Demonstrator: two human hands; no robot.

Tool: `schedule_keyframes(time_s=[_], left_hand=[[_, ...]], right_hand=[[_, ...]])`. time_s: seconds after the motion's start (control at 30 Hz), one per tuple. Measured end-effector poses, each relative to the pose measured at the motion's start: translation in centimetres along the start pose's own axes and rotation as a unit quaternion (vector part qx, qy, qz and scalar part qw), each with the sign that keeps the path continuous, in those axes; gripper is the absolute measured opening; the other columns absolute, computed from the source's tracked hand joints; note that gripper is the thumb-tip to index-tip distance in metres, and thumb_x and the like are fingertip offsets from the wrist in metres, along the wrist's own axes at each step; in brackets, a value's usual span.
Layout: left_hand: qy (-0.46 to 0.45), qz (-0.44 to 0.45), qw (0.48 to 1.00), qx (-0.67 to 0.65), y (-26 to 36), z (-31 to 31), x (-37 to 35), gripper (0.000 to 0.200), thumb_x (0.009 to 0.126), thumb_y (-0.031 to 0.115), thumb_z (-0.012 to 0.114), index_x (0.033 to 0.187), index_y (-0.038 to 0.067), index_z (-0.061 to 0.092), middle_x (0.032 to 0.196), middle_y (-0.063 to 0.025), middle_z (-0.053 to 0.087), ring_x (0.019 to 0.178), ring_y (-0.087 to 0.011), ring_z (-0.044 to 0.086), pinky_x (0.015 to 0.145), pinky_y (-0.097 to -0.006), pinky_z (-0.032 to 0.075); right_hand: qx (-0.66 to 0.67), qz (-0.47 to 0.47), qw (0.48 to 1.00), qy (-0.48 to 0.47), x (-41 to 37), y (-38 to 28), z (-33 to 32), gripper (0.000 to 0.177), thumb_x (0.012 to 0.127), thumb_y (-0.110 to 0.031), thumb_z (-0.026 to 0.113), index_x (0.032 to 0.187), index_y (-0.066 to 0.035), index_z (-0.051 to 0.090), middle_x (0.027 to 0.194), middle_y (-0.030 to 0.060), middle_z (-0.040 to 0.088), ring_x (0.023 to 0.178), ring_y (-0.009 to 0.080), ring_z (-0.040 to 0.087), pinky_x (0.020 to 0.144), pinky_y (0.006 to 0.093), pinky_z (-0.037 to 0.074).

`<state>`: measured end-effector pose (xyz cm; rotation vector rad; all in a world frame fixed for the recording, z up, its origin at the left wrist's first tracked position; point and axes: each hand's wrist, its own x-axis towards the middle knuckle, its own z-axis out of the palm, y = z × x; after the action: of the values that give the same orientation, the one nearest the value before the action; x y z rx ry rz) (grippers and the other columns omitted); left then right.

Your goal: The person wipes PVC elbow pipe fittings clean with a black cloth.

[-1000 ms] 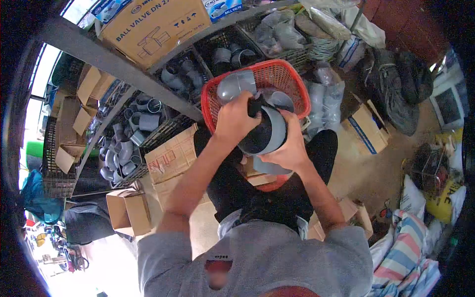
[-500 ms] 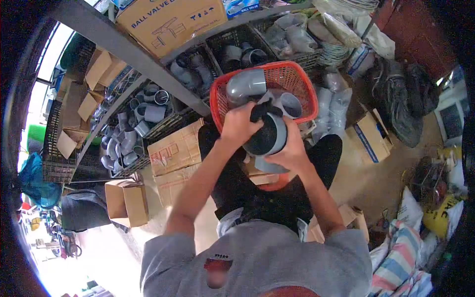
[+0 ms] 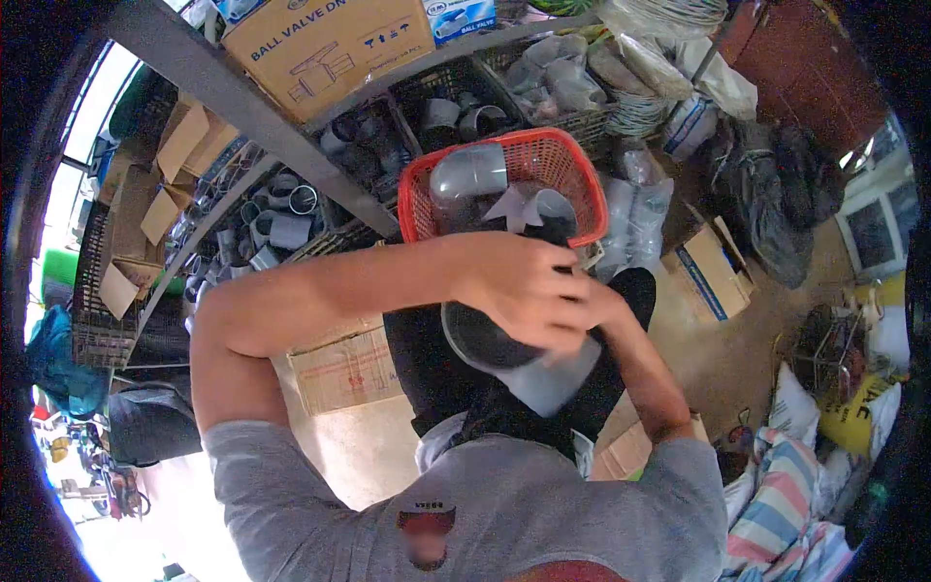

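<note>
A large grey plastic pipe elbow is over my lap, its dark round opening turned to the left. My left hand reaches across above it, fingers curled and somewhat blurred. Something black shows between those fingers, but I cannot make it out. Just behind sits my right hand, at the elbow's right side, its fingers mostly hidden by the left hand. Beyond both hands stands a red plastic basket with another grey pipe elbow and a smaller fitting in it.
Black crates of grey fittings line the back, under a metal shelf post. A ball valve carton sits above. Bagged fittings and an open carton are at right; flattened cardboard lies left of my legs.
My left hand has swung rightward across the pipe elbow, its forearm now lying sideways. The elbow has moved down toward my lap and turned. My right hand has shifted slightly right.
</note>
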<state>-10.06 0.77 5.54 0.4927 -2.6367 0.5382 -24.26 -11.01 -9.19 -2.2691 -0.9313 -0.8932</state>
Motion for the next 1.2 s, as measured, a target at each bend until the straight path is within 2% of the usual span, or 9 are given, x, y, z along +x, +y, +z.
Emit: schedule_keyframes(time_s=[0.23,0.33,0.57,0.6,0.87,0.93,1.0,1.07,1.2], left_hand=[[-0.035,-0.066,0.992,-0.104,0.0,-3.5,1.6,0.018,0.088,0.03,0.063,0.087,0.012,0.062,0.092,-0.0019,0.062,0.087,-0.0209,0.064,0.073,-0.0342,0.056],[0.054,-0.306,0.929,-0.203,-2.0,-7.0,-0.6,0.015,0.091,0.011,0.069,0.105,0.005,0.068,0.108,-0.0088,0.068,0.102,-0.0239,0.067,0.085,-0.0345,0.056],[0.279,-0.53,0.707,-0.376,-1.1,-5.4,-4.3,0.021,0.093,0.001,0.068,0.114,0.001,0.068,0.116,-0.0079,0.069,0.107,-0.0146,0.064,0.095,-0.0299,0.05],[0.254,-0.512,0.757,-0.318,-0.7,-5.0,-4.5,0.021,0.096,0.0,0.062,0.117,0.0,0.067,0.119,-0.0094,0.067,0.111,-0.0162,0.062,0.098,-0.0307,0.048],[0.693,-0.392,0.362,-0.485,6.5,4.0,-5.7,0.024,0.1,0.014,0.057,0.121,0.002,0.055,0.118,-0.0154,0.066,0.117,-0.0344,0.064,0.106,-0.0502,0.047],[0.67,-0.47,0.434,-0.377,8.4,5.4,-4.5,0.028,0.1,0.024,0.059,0.117,0.001,0.057,0.118,-0.0171,0.068,0.121,-0.035,0.062,0.11,-0.0517,0.044],[0.435,-0.507,0.715,-0.206,9.0,3.0,-2.4,0.028,0.098,0.021,0.058,0.115,0.001,0.067,0.121,-0.0198,0.07,0.132,-0.0391,0.055,0.118,-0.0574,0.03],[0.239,-0.453,0.842,-0.169,7.7,1.3,-1.3,0.046,0.086,0.017,0.068,0.13,0.007,0.067,0.133,-0.0177,0.065,0.142,-0.0386,0.045,0.12,-0.0565,0.025],[0.249,-0.506,0.821,-0.09,3.1,0.3,-1.7,0.068,0.084,0.018,0.07,0.148,0.007,0.049,0.159,-0.0193,0.039,0.151,-0.0359,0.03,0.123,-0.0542,0.018]], right_hand=[[0.363,0.251,0.895,-0.067,0.1,0.5,-1.4,0.106,0.047,-0.045,0.098,0.134,-0.001,0.056,0.138,0.0082,0.056,0.134,0.0245,0.048,0.112,0.047,0.04],[0.494,0.353,0.791,-0.08,-0.2,-0.3,-1.9,0.108,0.049,-0.05,0.096,0.135,0.0,0.055,0.14,0.009,0.055,0.135,0.0264,0.048,0.112,0.0478,0.04],[0.463,0.358,0.801,0.13,-0.4,-1.8,-1.4,0.106,0.056,-0.045,0.09,0.142,0.001,0.047,0.139,0.0131,0.056,0.13,0.0302,0.053,0.109,0.0485,0.045],[0.472,0.371,0.786,0.148,-0.5,-1.9,-1.3,0.106,0.056,-0.044,0.09,0.142,0.001,0.047,0.139,0.0132,0.056,0.13,0.0303,0.053,0.109,0.0484,0.045],[0.526,0.452,0.662,0.284,-1.9,-0.7,-1.2,0.105,0.057,-0.038,0.089,0.144,0.001,0.045,0.137,0.0144,0.057,0.127,0.0303,0.056,0.106,0.0475,0.047],[0.534,0.473,0.625,0.315,-2.5,-0.3,-1.2,0.105,0.057,-0.037,0.089,0.144,0.001,0.045,0.137,0.0146,0.058,0.126,0.0303,0.057,0.106,0.0473,0.048],[0.54,0.494,0.588,0.345,-3.1,0.0,-1.2,0.105,0.057,-0.035,0.089,0.144,0.001,0.044,0.137,0.0149,0.058,0.125,0.0303,0.057,0.105,0.0471,0.049],[0.542,0.506,0.569,0.356,-3.8,0.0,-0.6,0.105,0.057,-0.034,0.089,0.145,0.001,0.044,0.136,0.0151,0.058,0.125,0.0303,0.058,0.105,0.047,0.049],[0.62,0.426,0.52,0.404,-6.3,-1.5,4.3,0.095,0.059,-0.025,0.084,0.142,0.001,0.048,0.13,0.0163,0.062,0.117,0.0301,0.063,0.099,0.0455,0.054]])
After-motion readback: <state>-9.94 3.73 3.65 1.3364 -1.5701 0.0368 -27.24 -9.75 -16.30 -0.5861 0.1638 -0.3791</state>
